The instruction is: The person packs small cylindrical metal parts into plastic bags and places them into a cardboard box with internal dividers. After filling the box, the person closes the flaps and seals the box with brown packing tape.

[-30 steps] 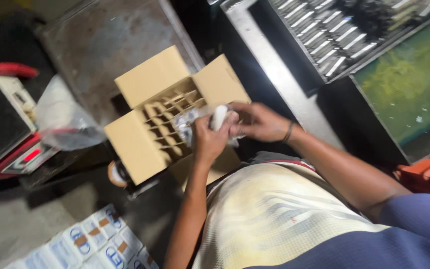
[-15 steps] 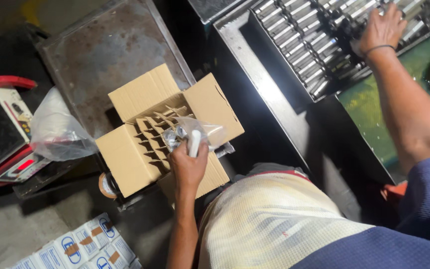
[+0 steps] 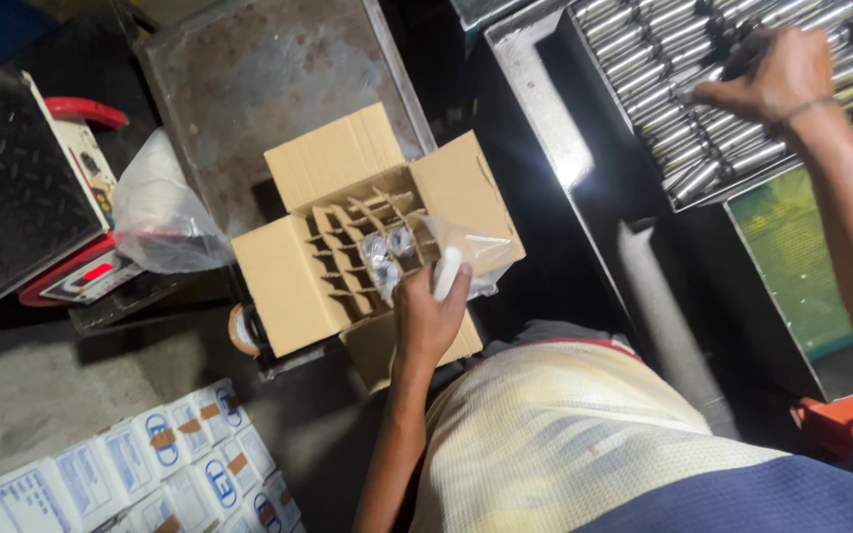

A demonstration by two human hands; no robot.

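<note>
An open cardboard box (image 3: pixel 293 286) with a cell divider stands in front of me, and a few cells hold shiny wrapped metal parts (image 3: pixel 384 259). My left hand (image 3: pixel 428 314) rests at the box's near edge and grips a small white cylinder with a clear plastic bag (image 3: pixel 474 249) hanging from it. My right hand (image 3: pixel 774 79) is stretched out to the upper right over a dark tray (image 3: pixel 584 89) packed with several rows of metal cylinders (image 3: pixel 673 138). Its fingers close around one of them.
A digital scale with a red frame (image 3: pixel 71 266) and a crumpled clear bag (image 3: pixel 155 212) sit at the left. Several small white printed boxes (image 3: pixel 140 474) lie at the lower left. A worn metal plate (image 3: pixel 269 79) is behind the box, a green surface (image 3: pixel 802 257) at the right.
My right hand left the box, reached to the tray of metal cylinders and now grips among them. My left hand stays at the box with the white cylinder and bag.
</note>
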